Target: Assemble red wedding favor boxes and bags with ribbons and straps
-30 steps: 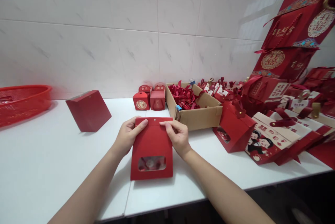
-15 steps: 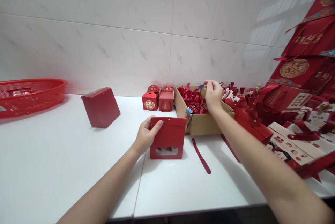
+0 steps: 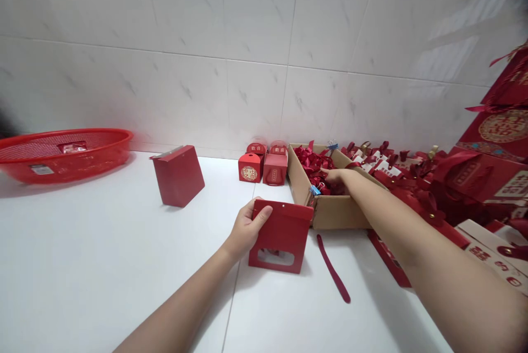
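Hand, left point(image 3: 246, 230): gripping box point(image 3: 284, 230)
Hand, right point(image 3: 335, 176): inside carton point(image 3: 340, 213), grip unclear
Box: window point(image 3: 275, 257) nearside, long axis near-vertical

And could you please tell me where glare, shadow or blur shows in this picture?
Head view, upper right: pale glare on the tiled wall; head view, foreground: soft shadow on the table beside the red strap; head view, upper-right corner: dark blur.

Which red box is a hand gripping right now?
The windowed box at front centre, its top pinched by the left hand; the right hand is among ribbons, gripping no box.
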`<state>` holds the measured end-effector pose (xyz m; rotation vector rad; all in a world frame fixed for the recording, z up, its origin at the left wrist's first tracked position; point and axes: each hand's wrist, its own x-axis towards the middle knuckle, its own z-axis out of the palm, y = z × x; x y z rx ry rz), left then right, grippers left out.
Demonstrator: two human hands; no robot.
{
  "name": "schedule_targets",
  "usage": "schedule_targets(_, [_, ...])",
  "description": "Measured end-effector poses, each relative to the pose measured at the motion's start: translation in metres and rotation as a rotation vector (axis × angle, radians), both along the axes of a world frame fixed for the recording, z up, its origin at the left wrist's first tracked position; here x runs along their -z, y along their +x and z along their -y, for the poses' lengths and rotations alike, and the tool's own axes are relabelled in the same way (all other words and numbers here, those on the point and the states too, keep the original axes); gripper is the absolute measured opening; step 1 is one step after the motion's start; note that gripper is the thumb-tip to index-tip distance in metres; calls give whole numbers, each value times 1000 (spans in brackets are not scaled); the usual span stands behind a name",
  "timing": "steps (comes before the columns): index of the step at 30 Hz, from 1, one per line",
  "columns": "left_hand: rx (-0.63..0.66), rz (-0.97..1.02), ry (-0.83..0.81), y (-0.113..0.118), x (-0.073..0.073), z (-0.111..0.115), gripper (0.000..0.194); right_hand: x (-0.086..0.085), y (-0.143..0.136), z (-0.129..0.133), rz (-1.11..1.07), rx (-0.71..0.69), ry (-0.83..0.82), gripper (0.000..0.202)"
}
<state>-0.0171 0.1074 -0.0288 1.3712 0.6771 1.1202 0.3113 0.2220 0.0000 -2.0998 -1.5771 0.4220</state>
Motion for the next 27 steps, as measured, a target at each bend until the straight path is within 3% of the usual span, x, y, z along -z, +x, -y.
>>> schedule_targets(4, [17,6,-50,-1,-2,2,30,3,1,-3,48,-75,-162,21])
schedule_targets(9, [29,12,-74,-2,-1,3,32,-2,1,-3,87,-11,-169,21])
schedule_targets(14, [63,29,-112,-2,-1,3,33,-10,0,1,6,119,-20,24])
schedule_targets(18, [66,66,-111,-2,0,2,32,-25,-9,13,-126,181,214,20])
schedule_targets(21, [70,83,-108,-2,0,1,32,-44,-27,34,-278,175,439,14])
schedule_targets(24, [61,79,-94,-2,0,2,32,-59,-54,75,-442,114,629,14])
schedule_targets(26, [43,81,-77,0,-1,5,32,-61,-75,112,-563,31,729,19])
schedule_targets(27, [28,84,-68,1,-1,6,33,-60,-87,131,-764,-96,814,25])
